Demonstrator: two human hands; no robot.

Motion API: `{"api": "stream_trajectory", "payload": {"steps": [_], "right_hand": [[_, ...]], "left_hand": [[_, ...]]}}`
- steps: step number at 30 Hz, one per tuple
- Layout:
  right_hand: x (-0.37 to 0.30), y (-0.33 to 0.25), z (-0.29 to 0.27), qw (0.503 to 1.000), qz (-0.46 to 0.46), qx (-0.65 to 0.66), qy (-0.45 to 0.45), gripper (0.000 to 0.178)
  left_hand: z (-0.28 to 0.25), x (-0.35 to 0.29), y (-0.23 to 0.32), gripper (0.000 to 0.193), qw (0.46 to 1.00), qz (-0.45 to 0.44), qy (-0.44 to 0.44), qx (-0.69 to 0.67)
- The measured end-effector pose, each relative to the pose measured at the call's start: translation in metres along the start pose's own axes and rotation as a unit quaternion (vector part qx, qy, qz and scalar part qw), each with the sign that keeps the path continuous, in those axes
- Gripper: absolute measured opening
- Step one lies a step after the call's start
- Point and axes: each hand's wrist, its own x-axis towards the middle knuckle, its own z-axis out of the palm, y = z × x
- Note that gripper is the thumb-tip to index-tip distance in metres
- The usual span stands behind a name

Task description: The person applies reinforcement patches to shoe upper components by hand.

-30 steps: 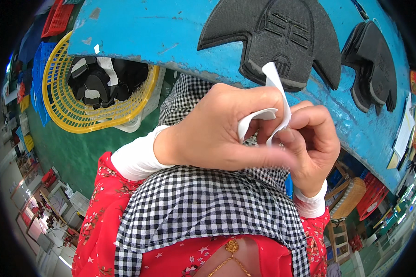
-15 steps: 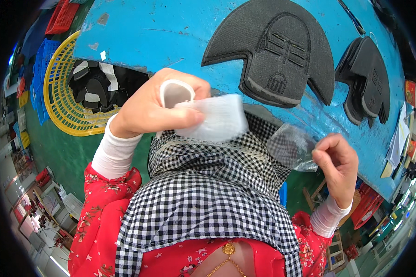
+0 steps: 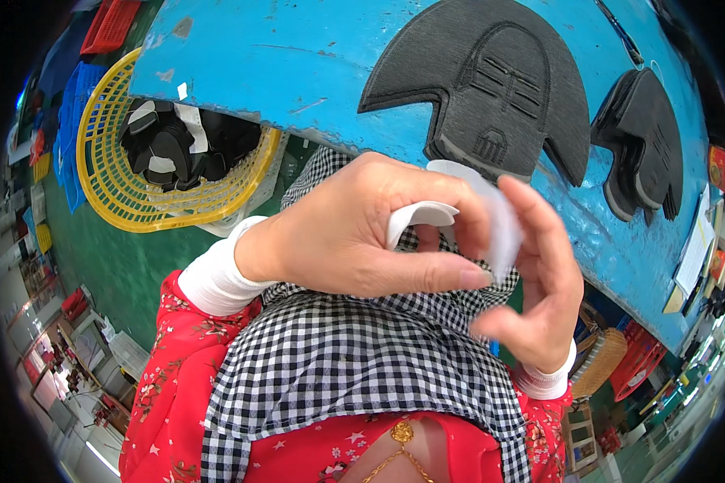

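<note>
In front of the apron, my left hand [image 3: 370, 233] is closed round curled white sheet material. One curled white strip [image 3: 423, 216] pokes out between thumb and fingers. Past the fingertips bends a thin translucent white sheet [image 3: 503, 229], blurred by motion. My right hand [image 3: 544, 282] curves round the far side of that sheet, its thumb and fingers apart; whether it touches the sheet I cannot tell. Just beyond both hands, a stack of dark grey shaped fabric pieces [image 3: 491, 88] with stitched lines lies on the blue table [image 3: 298, 72].
A second stack of dark pieces [image 3: 643, 145] stands further right on the table. At the left, a yellow basket [image 3: 97, 173] holds black and white scraps beside the table edge. Red crates [image 3: 109, 28] lie behind it. Papers [image 3: 693, 241] hang at the table's right side.
My left hand has moved right with the white sheet, which now bends upright. My right hand has come in to meet it and opened; the clear film it pinched no longer shows.
</note>
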Motion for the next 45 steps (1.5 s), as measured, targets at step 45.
{"api": "stream_trajectory", "payload": {"steps": [45], "right_hand": [[0.058, 0.007, -0.039, 0.783, -0.155, -0.595, 0.096, 0.043]], "left_hand": [[-0.058, 0.048, -0.016, 0.036, 0.807, 0.089, 0.210, 0.545]]}}
